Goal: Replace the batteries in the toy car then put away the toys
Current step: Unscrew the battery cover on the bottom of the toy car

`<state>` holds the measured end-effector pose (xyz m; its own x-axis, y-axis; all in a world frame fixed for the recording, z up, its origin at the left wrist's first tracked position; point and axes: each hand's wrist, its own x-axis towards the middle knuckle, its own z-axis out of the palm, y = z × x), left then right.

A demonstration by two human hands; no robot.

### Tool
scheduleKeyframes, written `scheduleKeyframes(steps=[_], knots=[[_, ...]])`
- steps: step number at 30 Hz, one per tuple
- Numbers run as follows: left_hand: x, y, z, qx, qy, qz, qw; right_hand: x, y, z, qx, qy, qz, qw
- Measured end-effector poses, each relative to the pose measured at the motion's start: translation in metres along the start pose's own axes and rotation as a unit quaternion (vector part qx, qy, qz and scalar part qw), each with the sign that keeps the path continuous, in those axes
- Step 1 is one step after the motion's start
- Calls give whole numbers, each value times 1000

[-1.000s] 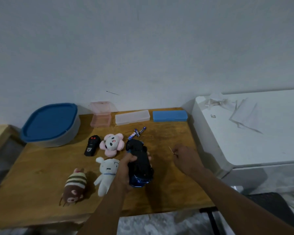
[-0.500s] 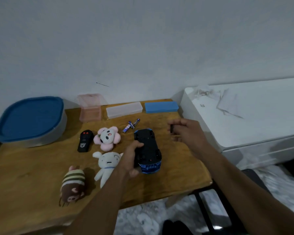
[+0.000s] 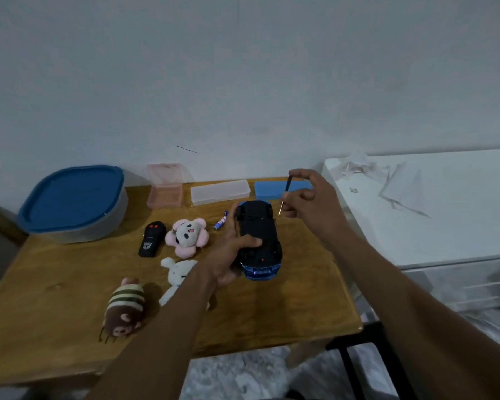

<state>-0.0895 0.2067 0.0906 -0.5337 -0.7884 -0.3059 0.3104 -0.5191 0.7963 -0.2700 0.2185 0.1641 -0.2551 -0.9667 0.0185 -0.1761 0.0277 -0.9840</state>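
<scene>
Screwdriver (image 3: 285, 192) raised in right hand (image 3: 315, 199); left hand (image 3: 231, 255) grips overturned car (image 3: 259, 238), hiding batteries (image 3: 221, 223)

The left hand (image 3: 228, 255) holds the toy car (image 3: 259, 241) belly-up above the bench (image 3: 55, 298), thumb across its underside. At the car's one o'clock, the right hand (image 3: 309, 197) pinches a small screwdriver (image 3: 285, 192), tip angled down. A battery (image 3: 221, 222) lies at ten o'clock.

head view, angled down, table (image 3: 55, 287) near
</scene>
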Motion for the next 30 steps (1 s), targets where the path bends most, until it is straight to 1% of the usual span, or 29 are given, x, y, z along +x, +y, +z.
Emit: scheduleKeyframes(steps=[5,8,14,23,30], knots=[[1,3,15,31,-3,39,999,4,-6,-1,-9,-42,-88,995],[1,2,21,41,-3,61,997,5,-3,-2,-11,-49,-119,992],[4,5,29,52,-8,74,996,11,-1,-5,6,-50,-121,991],[8,8,25,62,2,78,995,20,2,-1,-15,-61,-136,989],[10,13,24,64,7,84,994,25,1,1,-9,-63,-142,988]])
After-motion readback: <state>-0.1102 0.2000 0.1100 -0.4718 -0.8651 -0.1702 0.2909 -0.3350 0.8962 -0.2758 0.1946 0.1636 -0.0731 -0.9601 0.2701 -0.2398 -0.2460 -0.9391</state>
